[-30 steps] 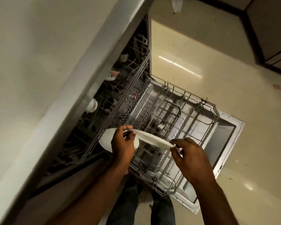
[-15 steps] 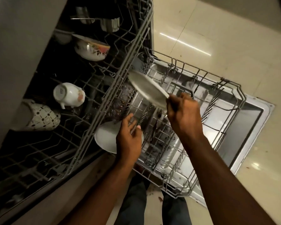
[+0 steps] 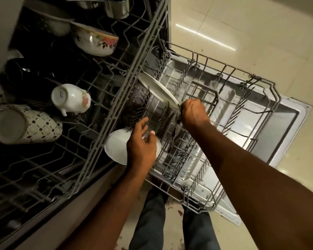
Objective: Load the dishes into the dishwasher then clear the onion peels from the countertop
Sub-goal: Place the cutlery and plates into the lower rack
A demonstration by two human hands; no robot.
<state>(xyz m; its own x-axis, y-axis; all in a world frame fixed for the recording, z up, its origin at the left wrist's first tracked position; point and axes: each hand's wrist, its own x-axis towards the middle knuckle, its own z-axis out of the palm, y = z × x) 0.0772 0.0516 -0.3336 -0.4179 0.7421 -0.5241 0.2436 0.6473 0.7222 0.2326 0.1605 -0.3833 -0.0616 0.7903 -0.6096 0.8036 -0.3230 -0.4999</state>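
The dishwasher stands open with its lower rack (image 3: 246,98) pulled out over the door. My right hand (image 3: 192,112) grips the edge of a white plate (image 3: 157,90), held on edge among the tines at the rack's inner end. My left hand (image 3: 142,147) holds a second white plate (image 3: 117,147) by its rim, thumb on top, just above the rack's near-left corner. Dark cutlery (image 3: 172,141) stands in the rack between my hands.
The upper rack (image 3: 90,98) at left holds a floral bowl (image 3: 95,39), a white floral cup (image 3: 70,99), a patterned mug (image 3: 25,124) and steel pots (image 3: 116,7). The open door (image 3: 285,127) juts over the tiled floor. My legs stand below the rack.
My right hand carried its plate down and inward, setting it among the tines. The left hand with the other plate barely moved. The camera leaned closer.
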